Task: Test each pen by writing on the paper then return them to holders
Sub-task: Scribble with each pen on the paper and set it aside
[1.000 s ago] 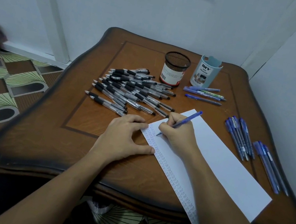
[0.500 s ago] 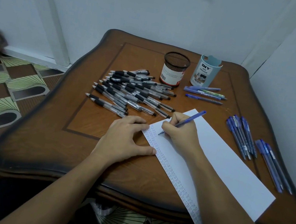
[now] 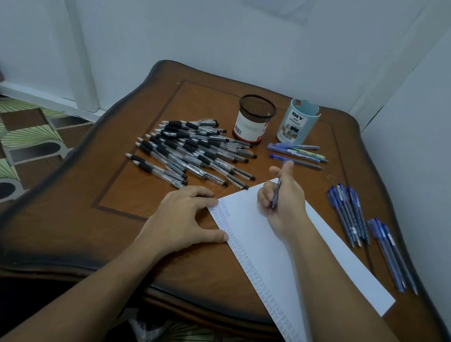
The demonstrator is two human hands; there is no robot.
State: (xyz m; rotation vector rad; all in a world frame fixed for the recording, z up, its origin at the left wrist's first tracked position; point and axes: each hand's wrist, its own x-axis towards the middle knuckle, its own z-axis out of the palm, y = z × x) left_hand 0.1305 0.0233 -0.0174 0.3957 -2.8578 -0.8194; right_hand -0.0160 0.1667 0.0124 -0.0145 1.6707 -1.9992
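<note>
Gripping hand: right hand (image 3: 281,203), over the far end of the paper (image 3: 308,258), fingers curled round a blue pen (image 3: 276,192), thumb stuck out away from the person.
Pen in hand: barrel runs steeply through the fist; whether its tip meets the paper I cannot tell.
Left hand (image 3: 184,220): flat on the table (image 3: 131,200), fingers loosely spread and holding nothing, fingertips and thumb tip touching the paper's left edge.
Paper: long white sheet lying at a slant, small blue marks in rows down its left edge, its near end hanging past the table's front.
Black-grip pens (image 3: 192,150): loose heap just beyond the paper's far left corner.
Black mesh holder (image 3: 254,119): upright, beyond the paper, behind the heap.
Pale blue holder (image 3: 298,123): upright, just right of the mesh one.
Few blue pens (image 3: 296,152): lying between the holders and the paper's far end.
Blue pen rows (image 3: 349,214): well right of the paper, laid side by side.
</note>
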